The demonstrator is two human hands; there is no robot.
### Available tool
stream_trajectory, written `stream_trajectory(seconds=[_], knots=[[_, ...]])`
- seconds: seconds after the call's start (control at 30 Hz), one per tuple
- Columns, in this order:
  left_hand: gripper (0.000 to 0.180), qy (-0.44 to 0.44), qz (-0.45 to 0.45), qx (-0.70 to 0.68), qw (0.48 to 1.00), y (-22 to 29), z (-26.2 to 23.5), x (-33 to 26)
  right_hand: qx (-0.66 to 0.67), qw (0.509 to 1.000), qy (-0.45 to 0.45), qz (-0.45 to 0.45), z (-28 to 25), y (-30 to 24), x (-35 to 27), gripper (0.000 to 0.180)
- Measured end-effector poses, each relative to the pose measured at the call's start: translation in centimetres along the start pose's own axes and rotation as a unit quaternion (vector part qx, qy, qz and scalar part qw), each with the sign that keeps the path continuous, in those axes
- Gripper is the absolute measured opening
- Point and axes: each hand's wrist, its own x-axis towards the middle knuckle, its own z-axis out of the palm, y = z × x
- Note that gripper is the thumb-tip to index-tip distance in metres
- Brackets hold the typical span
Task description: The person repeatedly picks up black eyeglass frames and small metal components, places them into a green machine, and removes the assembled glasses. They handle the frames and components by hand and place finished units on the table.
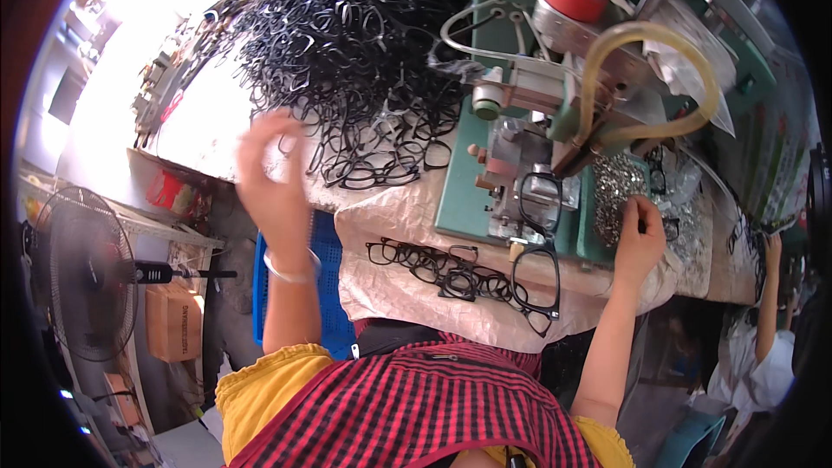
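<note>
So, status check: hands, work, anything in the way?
Left hand raised, blurred, fingers curled. Right hand at small silvery metal parts, grip unclear. Black rounded eyeglass frame at grey metal fixture. Yellowish looped hose nearby, not visibly blocking.

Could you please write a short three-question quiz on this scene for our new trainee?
1. Multiple choice: which of these is nearest the right hand?
A) the fan
B) the small metal parts
C) the blue basket

2. True or false: the heap of dark spectacle frames lies to the right of the green machine.

3. Fill in the missing word: of the worker's two hands, the one that looks more blurred is the ____ hand.

Key:
1. B.
2. False; the heap lies to the left of the machine.
3. Left; the left hand is raised in front of the edge of the heap.
</note>
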Motion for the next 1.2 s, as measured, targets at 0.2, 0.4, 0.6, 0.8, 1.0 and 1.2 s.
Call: stream_trajectory(seconds=[0.2,0.4,0.6,0.8,1.0,1.2], knots=[[0.036,-0.168,-0.071,0.291,0.939,-14.7,7.7,2.2,0.072,0.996,-0.026,0.046,1.6,-2.1,0.4,0.011],[0.012,0.028,-0.079,0.148,0.985,-16.5,8.5,-2.4,0.047,0.996,-0.008,0.072,-1.1,-1.5,-1.9,0.012],[0.017,0.020,-0.111,-0.075,0.991,-10.5,5.6,0.2,-0.047,0.997,0.066,0.019,-5.9,1.0,-5.6,0.013],[0.023,-0.088,-0.186,-0.137,0.969,-3.2,7.5,-0.5,0.112,0.986,-0.080,-0.094,-2.0,-8.0,-1.7,0.015],[0.015,-0.194,-0.207,-0.282,0.917,-1.5,10.2,-4.6,0.226,0.969,-0.092,-0.049,4.1,-10.6,0.3,0.039],[0.018,-0.159,-0.219,-0.396,0.877,-0.1,8.9,-5.8,0.334,0.939,-0.071,0.047,4.5,-11.3,-1.1,0.043]])
